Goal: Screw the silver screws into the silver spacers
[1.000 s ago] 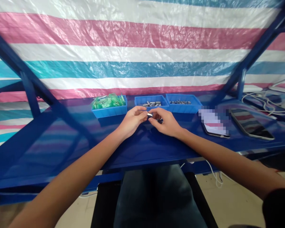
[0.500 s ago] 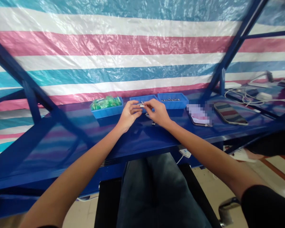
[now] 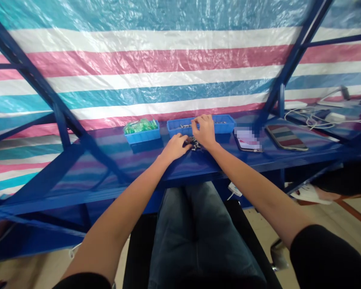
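My left hand (image 3: 176, 147) rests on the blue table (image 3: 156, 168), fingers curled against a small pile of metal parts (image 3: 194, 143); what it holds, if anything, is hidden. My right hand (image 3: 203, 131) reaches past the pile, with its bent fingertips dipping over the rim of the middle blue tray (image 3: 177, 129), which holds small metal pieces. I cannot make out anything between those fingers. To the left stands a blue tray of green plastic bags (image 3: 141, 132). A third blue tray (image 3: 226, 122) sits just right of my right hand.
Two phones (image 3: 248, 141) (image 3: 286, 136) lie on the table to the right, with white cables (image 3: 315, 117) beyond them. Slanted blue frame struts (image 3: 62, 120) (image 3: 284, 76) rise on both sides before a striped tarp. My knees and a black seat are below the table edge.
My hands were together, pinching a small metal piece above the table. They have parted: the left dropped to the pile and the right moved to the middle tray. The view tilted up.
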Available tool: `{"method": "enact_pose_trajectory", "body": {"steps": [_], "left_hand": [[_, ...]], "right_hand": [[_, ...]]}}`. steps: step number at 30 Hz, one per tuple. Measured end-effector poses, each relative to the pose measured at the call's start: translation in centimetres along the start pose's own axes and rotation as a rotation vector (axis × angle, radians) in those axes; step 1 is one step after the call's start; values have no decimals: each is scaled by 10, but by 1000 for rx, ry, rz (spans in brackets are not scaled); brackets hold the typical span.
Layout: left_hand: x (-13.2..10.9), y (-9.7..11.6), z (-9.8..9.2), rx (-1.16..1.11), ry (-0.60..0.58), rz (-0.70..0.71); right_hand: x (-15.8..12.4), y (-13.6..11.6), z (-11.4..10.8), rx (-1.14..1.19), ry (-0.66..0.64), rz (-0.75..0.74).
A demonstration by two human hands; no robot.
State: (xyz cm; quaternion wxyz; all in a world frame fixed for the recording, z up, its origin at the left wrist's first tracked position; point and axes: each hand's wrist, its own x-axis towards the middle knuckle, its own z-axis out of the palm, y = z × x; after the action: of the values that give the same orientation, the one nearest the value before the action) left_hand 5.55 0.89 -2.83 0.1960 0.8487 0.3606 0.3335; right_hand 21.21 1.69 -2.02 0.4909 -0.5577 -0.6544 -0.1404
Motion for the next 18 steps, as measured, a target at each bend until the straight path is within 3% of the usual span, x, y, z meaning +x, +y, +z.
{"method": "enact_pose_trajectory", "body": {"steps": [5,11,18], "left_hand": [[-1,-4,1,-174,149,-130],[-4,-11,-14,-518,431,-309],[-6,-7,-12,-753,442,-355]], "right_hand": [[-19,-23,-11,88,-92,76],[-41,-57,-10,191,-190,10],[-37,-65,11,335,-296,158]]}}
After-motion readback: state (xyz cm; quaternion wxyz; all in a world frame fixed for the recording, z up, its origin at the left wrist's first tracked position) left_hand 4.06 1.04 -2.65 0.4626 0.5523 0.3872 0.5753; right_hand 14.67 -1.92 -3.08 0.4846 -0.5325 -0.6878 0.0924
